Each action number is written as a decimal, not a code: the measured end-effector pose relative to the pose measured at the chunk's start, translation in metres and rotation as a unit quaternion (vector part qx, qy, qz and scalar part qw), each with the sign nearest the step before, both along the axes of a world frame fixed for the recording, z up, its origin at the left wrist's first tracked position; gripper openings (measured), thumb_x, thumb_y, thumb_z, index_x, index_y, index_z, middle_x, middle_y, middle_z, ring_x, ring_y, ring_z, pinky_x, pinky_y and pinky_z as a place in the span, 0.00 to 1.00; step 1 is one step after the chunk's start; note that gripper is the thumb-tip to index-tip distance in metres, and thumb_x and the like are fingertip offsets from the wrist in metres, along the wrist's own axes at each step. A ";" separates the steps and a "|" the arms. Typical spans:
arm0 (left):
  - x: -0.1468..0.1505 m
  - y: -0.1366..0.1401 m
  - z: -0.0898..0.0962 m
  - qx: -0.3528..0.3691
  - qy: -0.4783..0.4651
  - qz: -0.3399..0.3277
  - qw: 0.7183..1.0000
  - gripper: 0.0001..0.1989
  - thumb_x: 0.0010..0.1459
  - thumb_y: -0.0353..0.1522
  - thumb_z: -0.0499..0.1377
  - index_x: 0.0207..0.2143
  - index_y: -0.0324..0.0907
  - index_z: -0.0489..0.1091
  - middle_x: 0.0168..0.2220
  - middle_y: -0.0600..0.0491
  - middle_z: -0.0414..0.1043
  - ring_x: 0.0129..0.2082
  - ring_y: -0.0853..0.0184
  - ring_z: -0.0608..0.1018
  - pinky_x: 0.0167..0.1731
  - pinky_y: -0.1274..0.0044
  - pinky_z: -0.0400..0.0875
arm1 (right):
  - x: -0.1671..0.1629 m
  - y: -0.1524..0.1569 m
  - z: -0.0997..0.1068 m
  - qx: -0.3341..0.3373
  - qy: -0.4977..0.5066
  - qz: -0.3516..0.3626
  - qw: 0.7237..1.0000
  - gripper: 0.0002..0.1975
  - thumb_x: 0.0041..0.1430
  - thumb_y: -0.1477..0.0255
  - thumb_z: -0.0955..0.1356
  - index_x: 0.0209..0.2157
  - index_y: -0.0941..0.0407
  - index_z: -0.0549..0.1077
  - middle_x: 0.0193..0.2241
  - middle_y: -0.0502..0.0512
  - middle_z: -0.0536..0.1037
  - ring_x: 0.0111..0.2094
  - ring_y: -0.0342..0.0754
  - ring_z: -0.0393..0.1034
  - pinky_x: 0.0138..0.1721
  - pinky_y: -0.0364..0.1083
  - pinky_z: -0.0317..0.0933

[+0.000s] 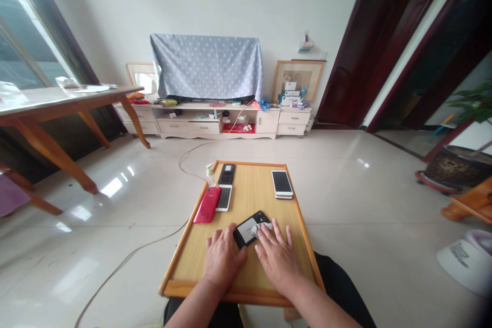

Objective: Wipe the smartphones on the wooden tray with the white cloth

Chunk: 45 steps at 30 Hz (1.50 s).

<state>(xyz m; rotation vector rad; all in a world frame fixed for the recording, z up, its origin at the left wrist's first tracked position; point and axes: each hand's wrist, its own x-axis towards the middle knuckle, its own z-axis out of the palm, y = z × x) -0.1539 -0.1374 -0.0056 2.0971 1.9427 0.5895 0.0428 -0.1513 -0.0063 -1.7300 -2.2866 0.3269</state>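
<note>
A black phone with its back cover off lies at a slant on the small wooden table, showing a pale battery panel. My left hand steadies it, with fingers at its left edge and the thumb by its lower edge. Under the fingertips of my right hand a crumpled whitish wipe is pressed onto the phone's right part. The other fingers of that hand are stretched out. At the table's left lie a red phone, a white phone partly beneath it, and a black opened phone.
A pump bottle stands at the small table's back left edge. Stacked white phones lie at its back right. A cable runs across the floor. Beyond are a TV cabinet, a cloth-covered screen and a larger table.
</note>
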 end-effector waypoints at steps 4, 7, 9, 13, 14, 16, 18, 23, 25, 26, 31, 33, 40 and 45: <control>0.001 0.000 0.000 -0.004 -0.002 -0.004 1.000 0.26 0.53 0.38 0.60 0.56 0.49 0.63 0.53 0.51 0.74 0.53 0.57 0.71 0.51 0.68 0.59 | -0.008 0.020 0.003 0.007 0.000 0.000 1.000 0.29 0.73 0.55 0.50 0.66 0.49 0.61 0.67 0.48 0.60 0.72 0.57 0.31 0.68 0.65 0.19; 0.003 0.000 0.001 0.000 -0.001 -0.002 1.000 0.27 0.53 0.37 0.60 0.56 0.48 0.62 0.53 0.51 0.74 0.53 0.58 0.71 0.51 0.68 0.60 | -0.017 0.043 0.008 0.006 0.000 -0.004 1.000 0.27 0.72 0.56 0.51 0.66 0.48 0.62 0.67 0.49 0.62 0.72 0.57 0.32 0.67 0.67 0.20; 0.004 -0.001 0.002 0.000 0.002 0.002 1.000 0.27 0.53 0.36 0.60 0.56 0.48 0.62 0.53 0.51 0.74 0.53 0.58 0.71 0.50 0.68 0.60 | -0.020 0.053 0.009 0.004 0.000 -0.009 1.000 0.27 0.72 0.56 0.52 0.66 0.48 0.61 0.67 0.49 0.62 0.72 0.57 0.32 0.67 0.67 0.21; 0.005 -0.002 0.004 -0.009 0.014 0.011 1.000 0.27 0.53 0.37 0.60 0.56 0.48 0.63 0.53 0.50 0.74 0.53 0.58 0.71 0.51 0.68 0.60 | -0.013 0.044 0.005 0.008 0.000 -0.006 1.000 0.27 0.72 0.56 0.53 0.67 0.48 0.60 0.67 0.48 0.60 0.72 0.57 0.33 0.68 0.67 0.21; 0.005 -0.001 0.005 -0.009 0.015 0.010 1.000 0.27 0.53 0.37 0.60 0.56 0.48 0.63 0.53 0.50 0.74 0.53 0.58 0.71 0.51 0.68 0.60 | -0.009 0.036 0.003 0.010 0.000 -0.004 1.000 0.27 0.72 0.56 0.52 0.67 0.47 0.60 0.68 0.48 0.59 0.72 0.57 0.33 0.68 0.66 0.21; 0.004 -0.001 0.005 -0.011 0.015 0.004 1.000 0.26 0.54 0.38 0.60 0.56 0.48 0.63 0.53 0.50 0.74 0.53 0.57 0.71 0.51 0.68 0.60 | 0.000 0.020 0.000 0.013 -0.003 -0.002 1.000 0.28 0.73 0.56 0.51 0.67 0.47 0.59 0.68 0.47 0.58 0.72 0.56 0.33 0.68 0.66 0.21; 0.004 0.000 0.005 -0.017 0.014 0.002 1.000 0.26 0.54 0.38 0.60 0.56 0.49 0.63 0.53 0.50 0.74 0.53 0.57 0.71 0.51 0.68 0.60 | 0.008 0.008 -0.003 0.010 -0.010 -0.004 1.000 0.28 0.73 0.55 0.50 0.68 0.46 0.58 0.69 0.46 0.56 0.72 0.55 0.32 0.69 0.65 0.22; 0.004 0.002 0.004 -0.023 0.009 0.004 1.000 0.26 0.53 0.38 0.60 0.56 0.49 0.64 0.53 0.50 0.74 0.53 0.56 0.71 0.51 0.67 0.60 | 0.008 0.012 -0.005 0.004 -0.022 -0.007 1.000 0.30 0.72 0.54 0.51 0.69 0.49 0.54 0.70 0.48 0.53 0.72 0.56 0.30 0.69 0.65 0.22; 0.005 0.002 0.004 -0.022 0.011 0.005 1.000 0.26 0.53 0.38 0.60 0.55 0.49 0.64 0.52 0.50 0.74 0.53 0.56 0.71 0.50 0.67 0.60 | 0.003 0.025 -0.004 0.006 -0.021 -0.013 1.000 0.30 0.72 0.54 0.51 0.69 0.50 0.55 0.69 0.48 0.53 0.72 0.57 0.30 0.69 0.65 0.21; 0.005 0.001 0.004 -0.020 0.011 0.005 1.000 0.26 0.53 0.38 0.60 0.55 0.49 0.64 0.52 0.50 0.74 0.52 0.57 0.71 0.50 0.68 0.60 | 0.001 0.032 -0.004 0.006 -0.020 -0.015 1.000 0.30 0.72 0.54 0.52 0.69 0.50 0.56 0.69 0.48 0.54 0.72 0.57 0.30 0.68 0.66 0.21; 0.007 0.001 0.006 -0.020 0.018 0.009 1.000 0.26 0.53 0.38 0.60 0.55 0.49 0.63 0.52 0.50 0.74 0.52 0.57 0.71 0.50 0.68 0.60 | -0.001 0.042 -0.002 0.000 -0.017 -0.020 1.000 0.30 0.71 0.54 0.53 0.69 0.49 0.55 0.69 0.49 0.54 0.72 0.56 0.31 0.69 0.65 0.24; 0.007 0.001 0.007 -0.028 0.020 0.012 0.999 0.25 0.54 0.37 0.60 0.55 0.49 0.63 0.52 0.50 0.74 0.52 0.57 0.71 0.50 0.67 0.60 | 0.003 0.032 -0.003 -0.002 -0.021 -0.019 1.000 0.30 0.71 0.54 0.52 0.69 0.49 0.55 0.70 0.48 0.53 0.72 0.56 0.31 0.69 0.64 0.25; 0.003 0.003 0.002 -0.013 0.005 0.005 1.000 0.26 0.53 0.38 0.61 0.55 0.49 0.63 0.52 0.51 0.74 0.53 0.57 0.71 0.50 0.68 0.59 | 0.013 0.002 -0.008 -0.009 -0.028 -0.004 1.000 0.31 0.71 0.52 0.51 0.70 0.48 0.51 0.70 0.46 0.49 0.72 0.55 0.30 0.70 0.63 0.24; 0.003 0.003 -0.002 -0.003 0.003 -0.002 1.000 0.26 0.53 0.37 0.61 0.55 0.49 0.63 0.52 0.51 0.74 0.52 0.58 0.72 0.49 0.69 0.60 | 0.002 0.028 -0.008 0.011 -0.029 0.004 1.000 0.31 0.71 0.52 0.52 0.69 0.49 0.54 0.70 0.48 0.51 0.72 0.56 0.28 0.69 0.64 0.23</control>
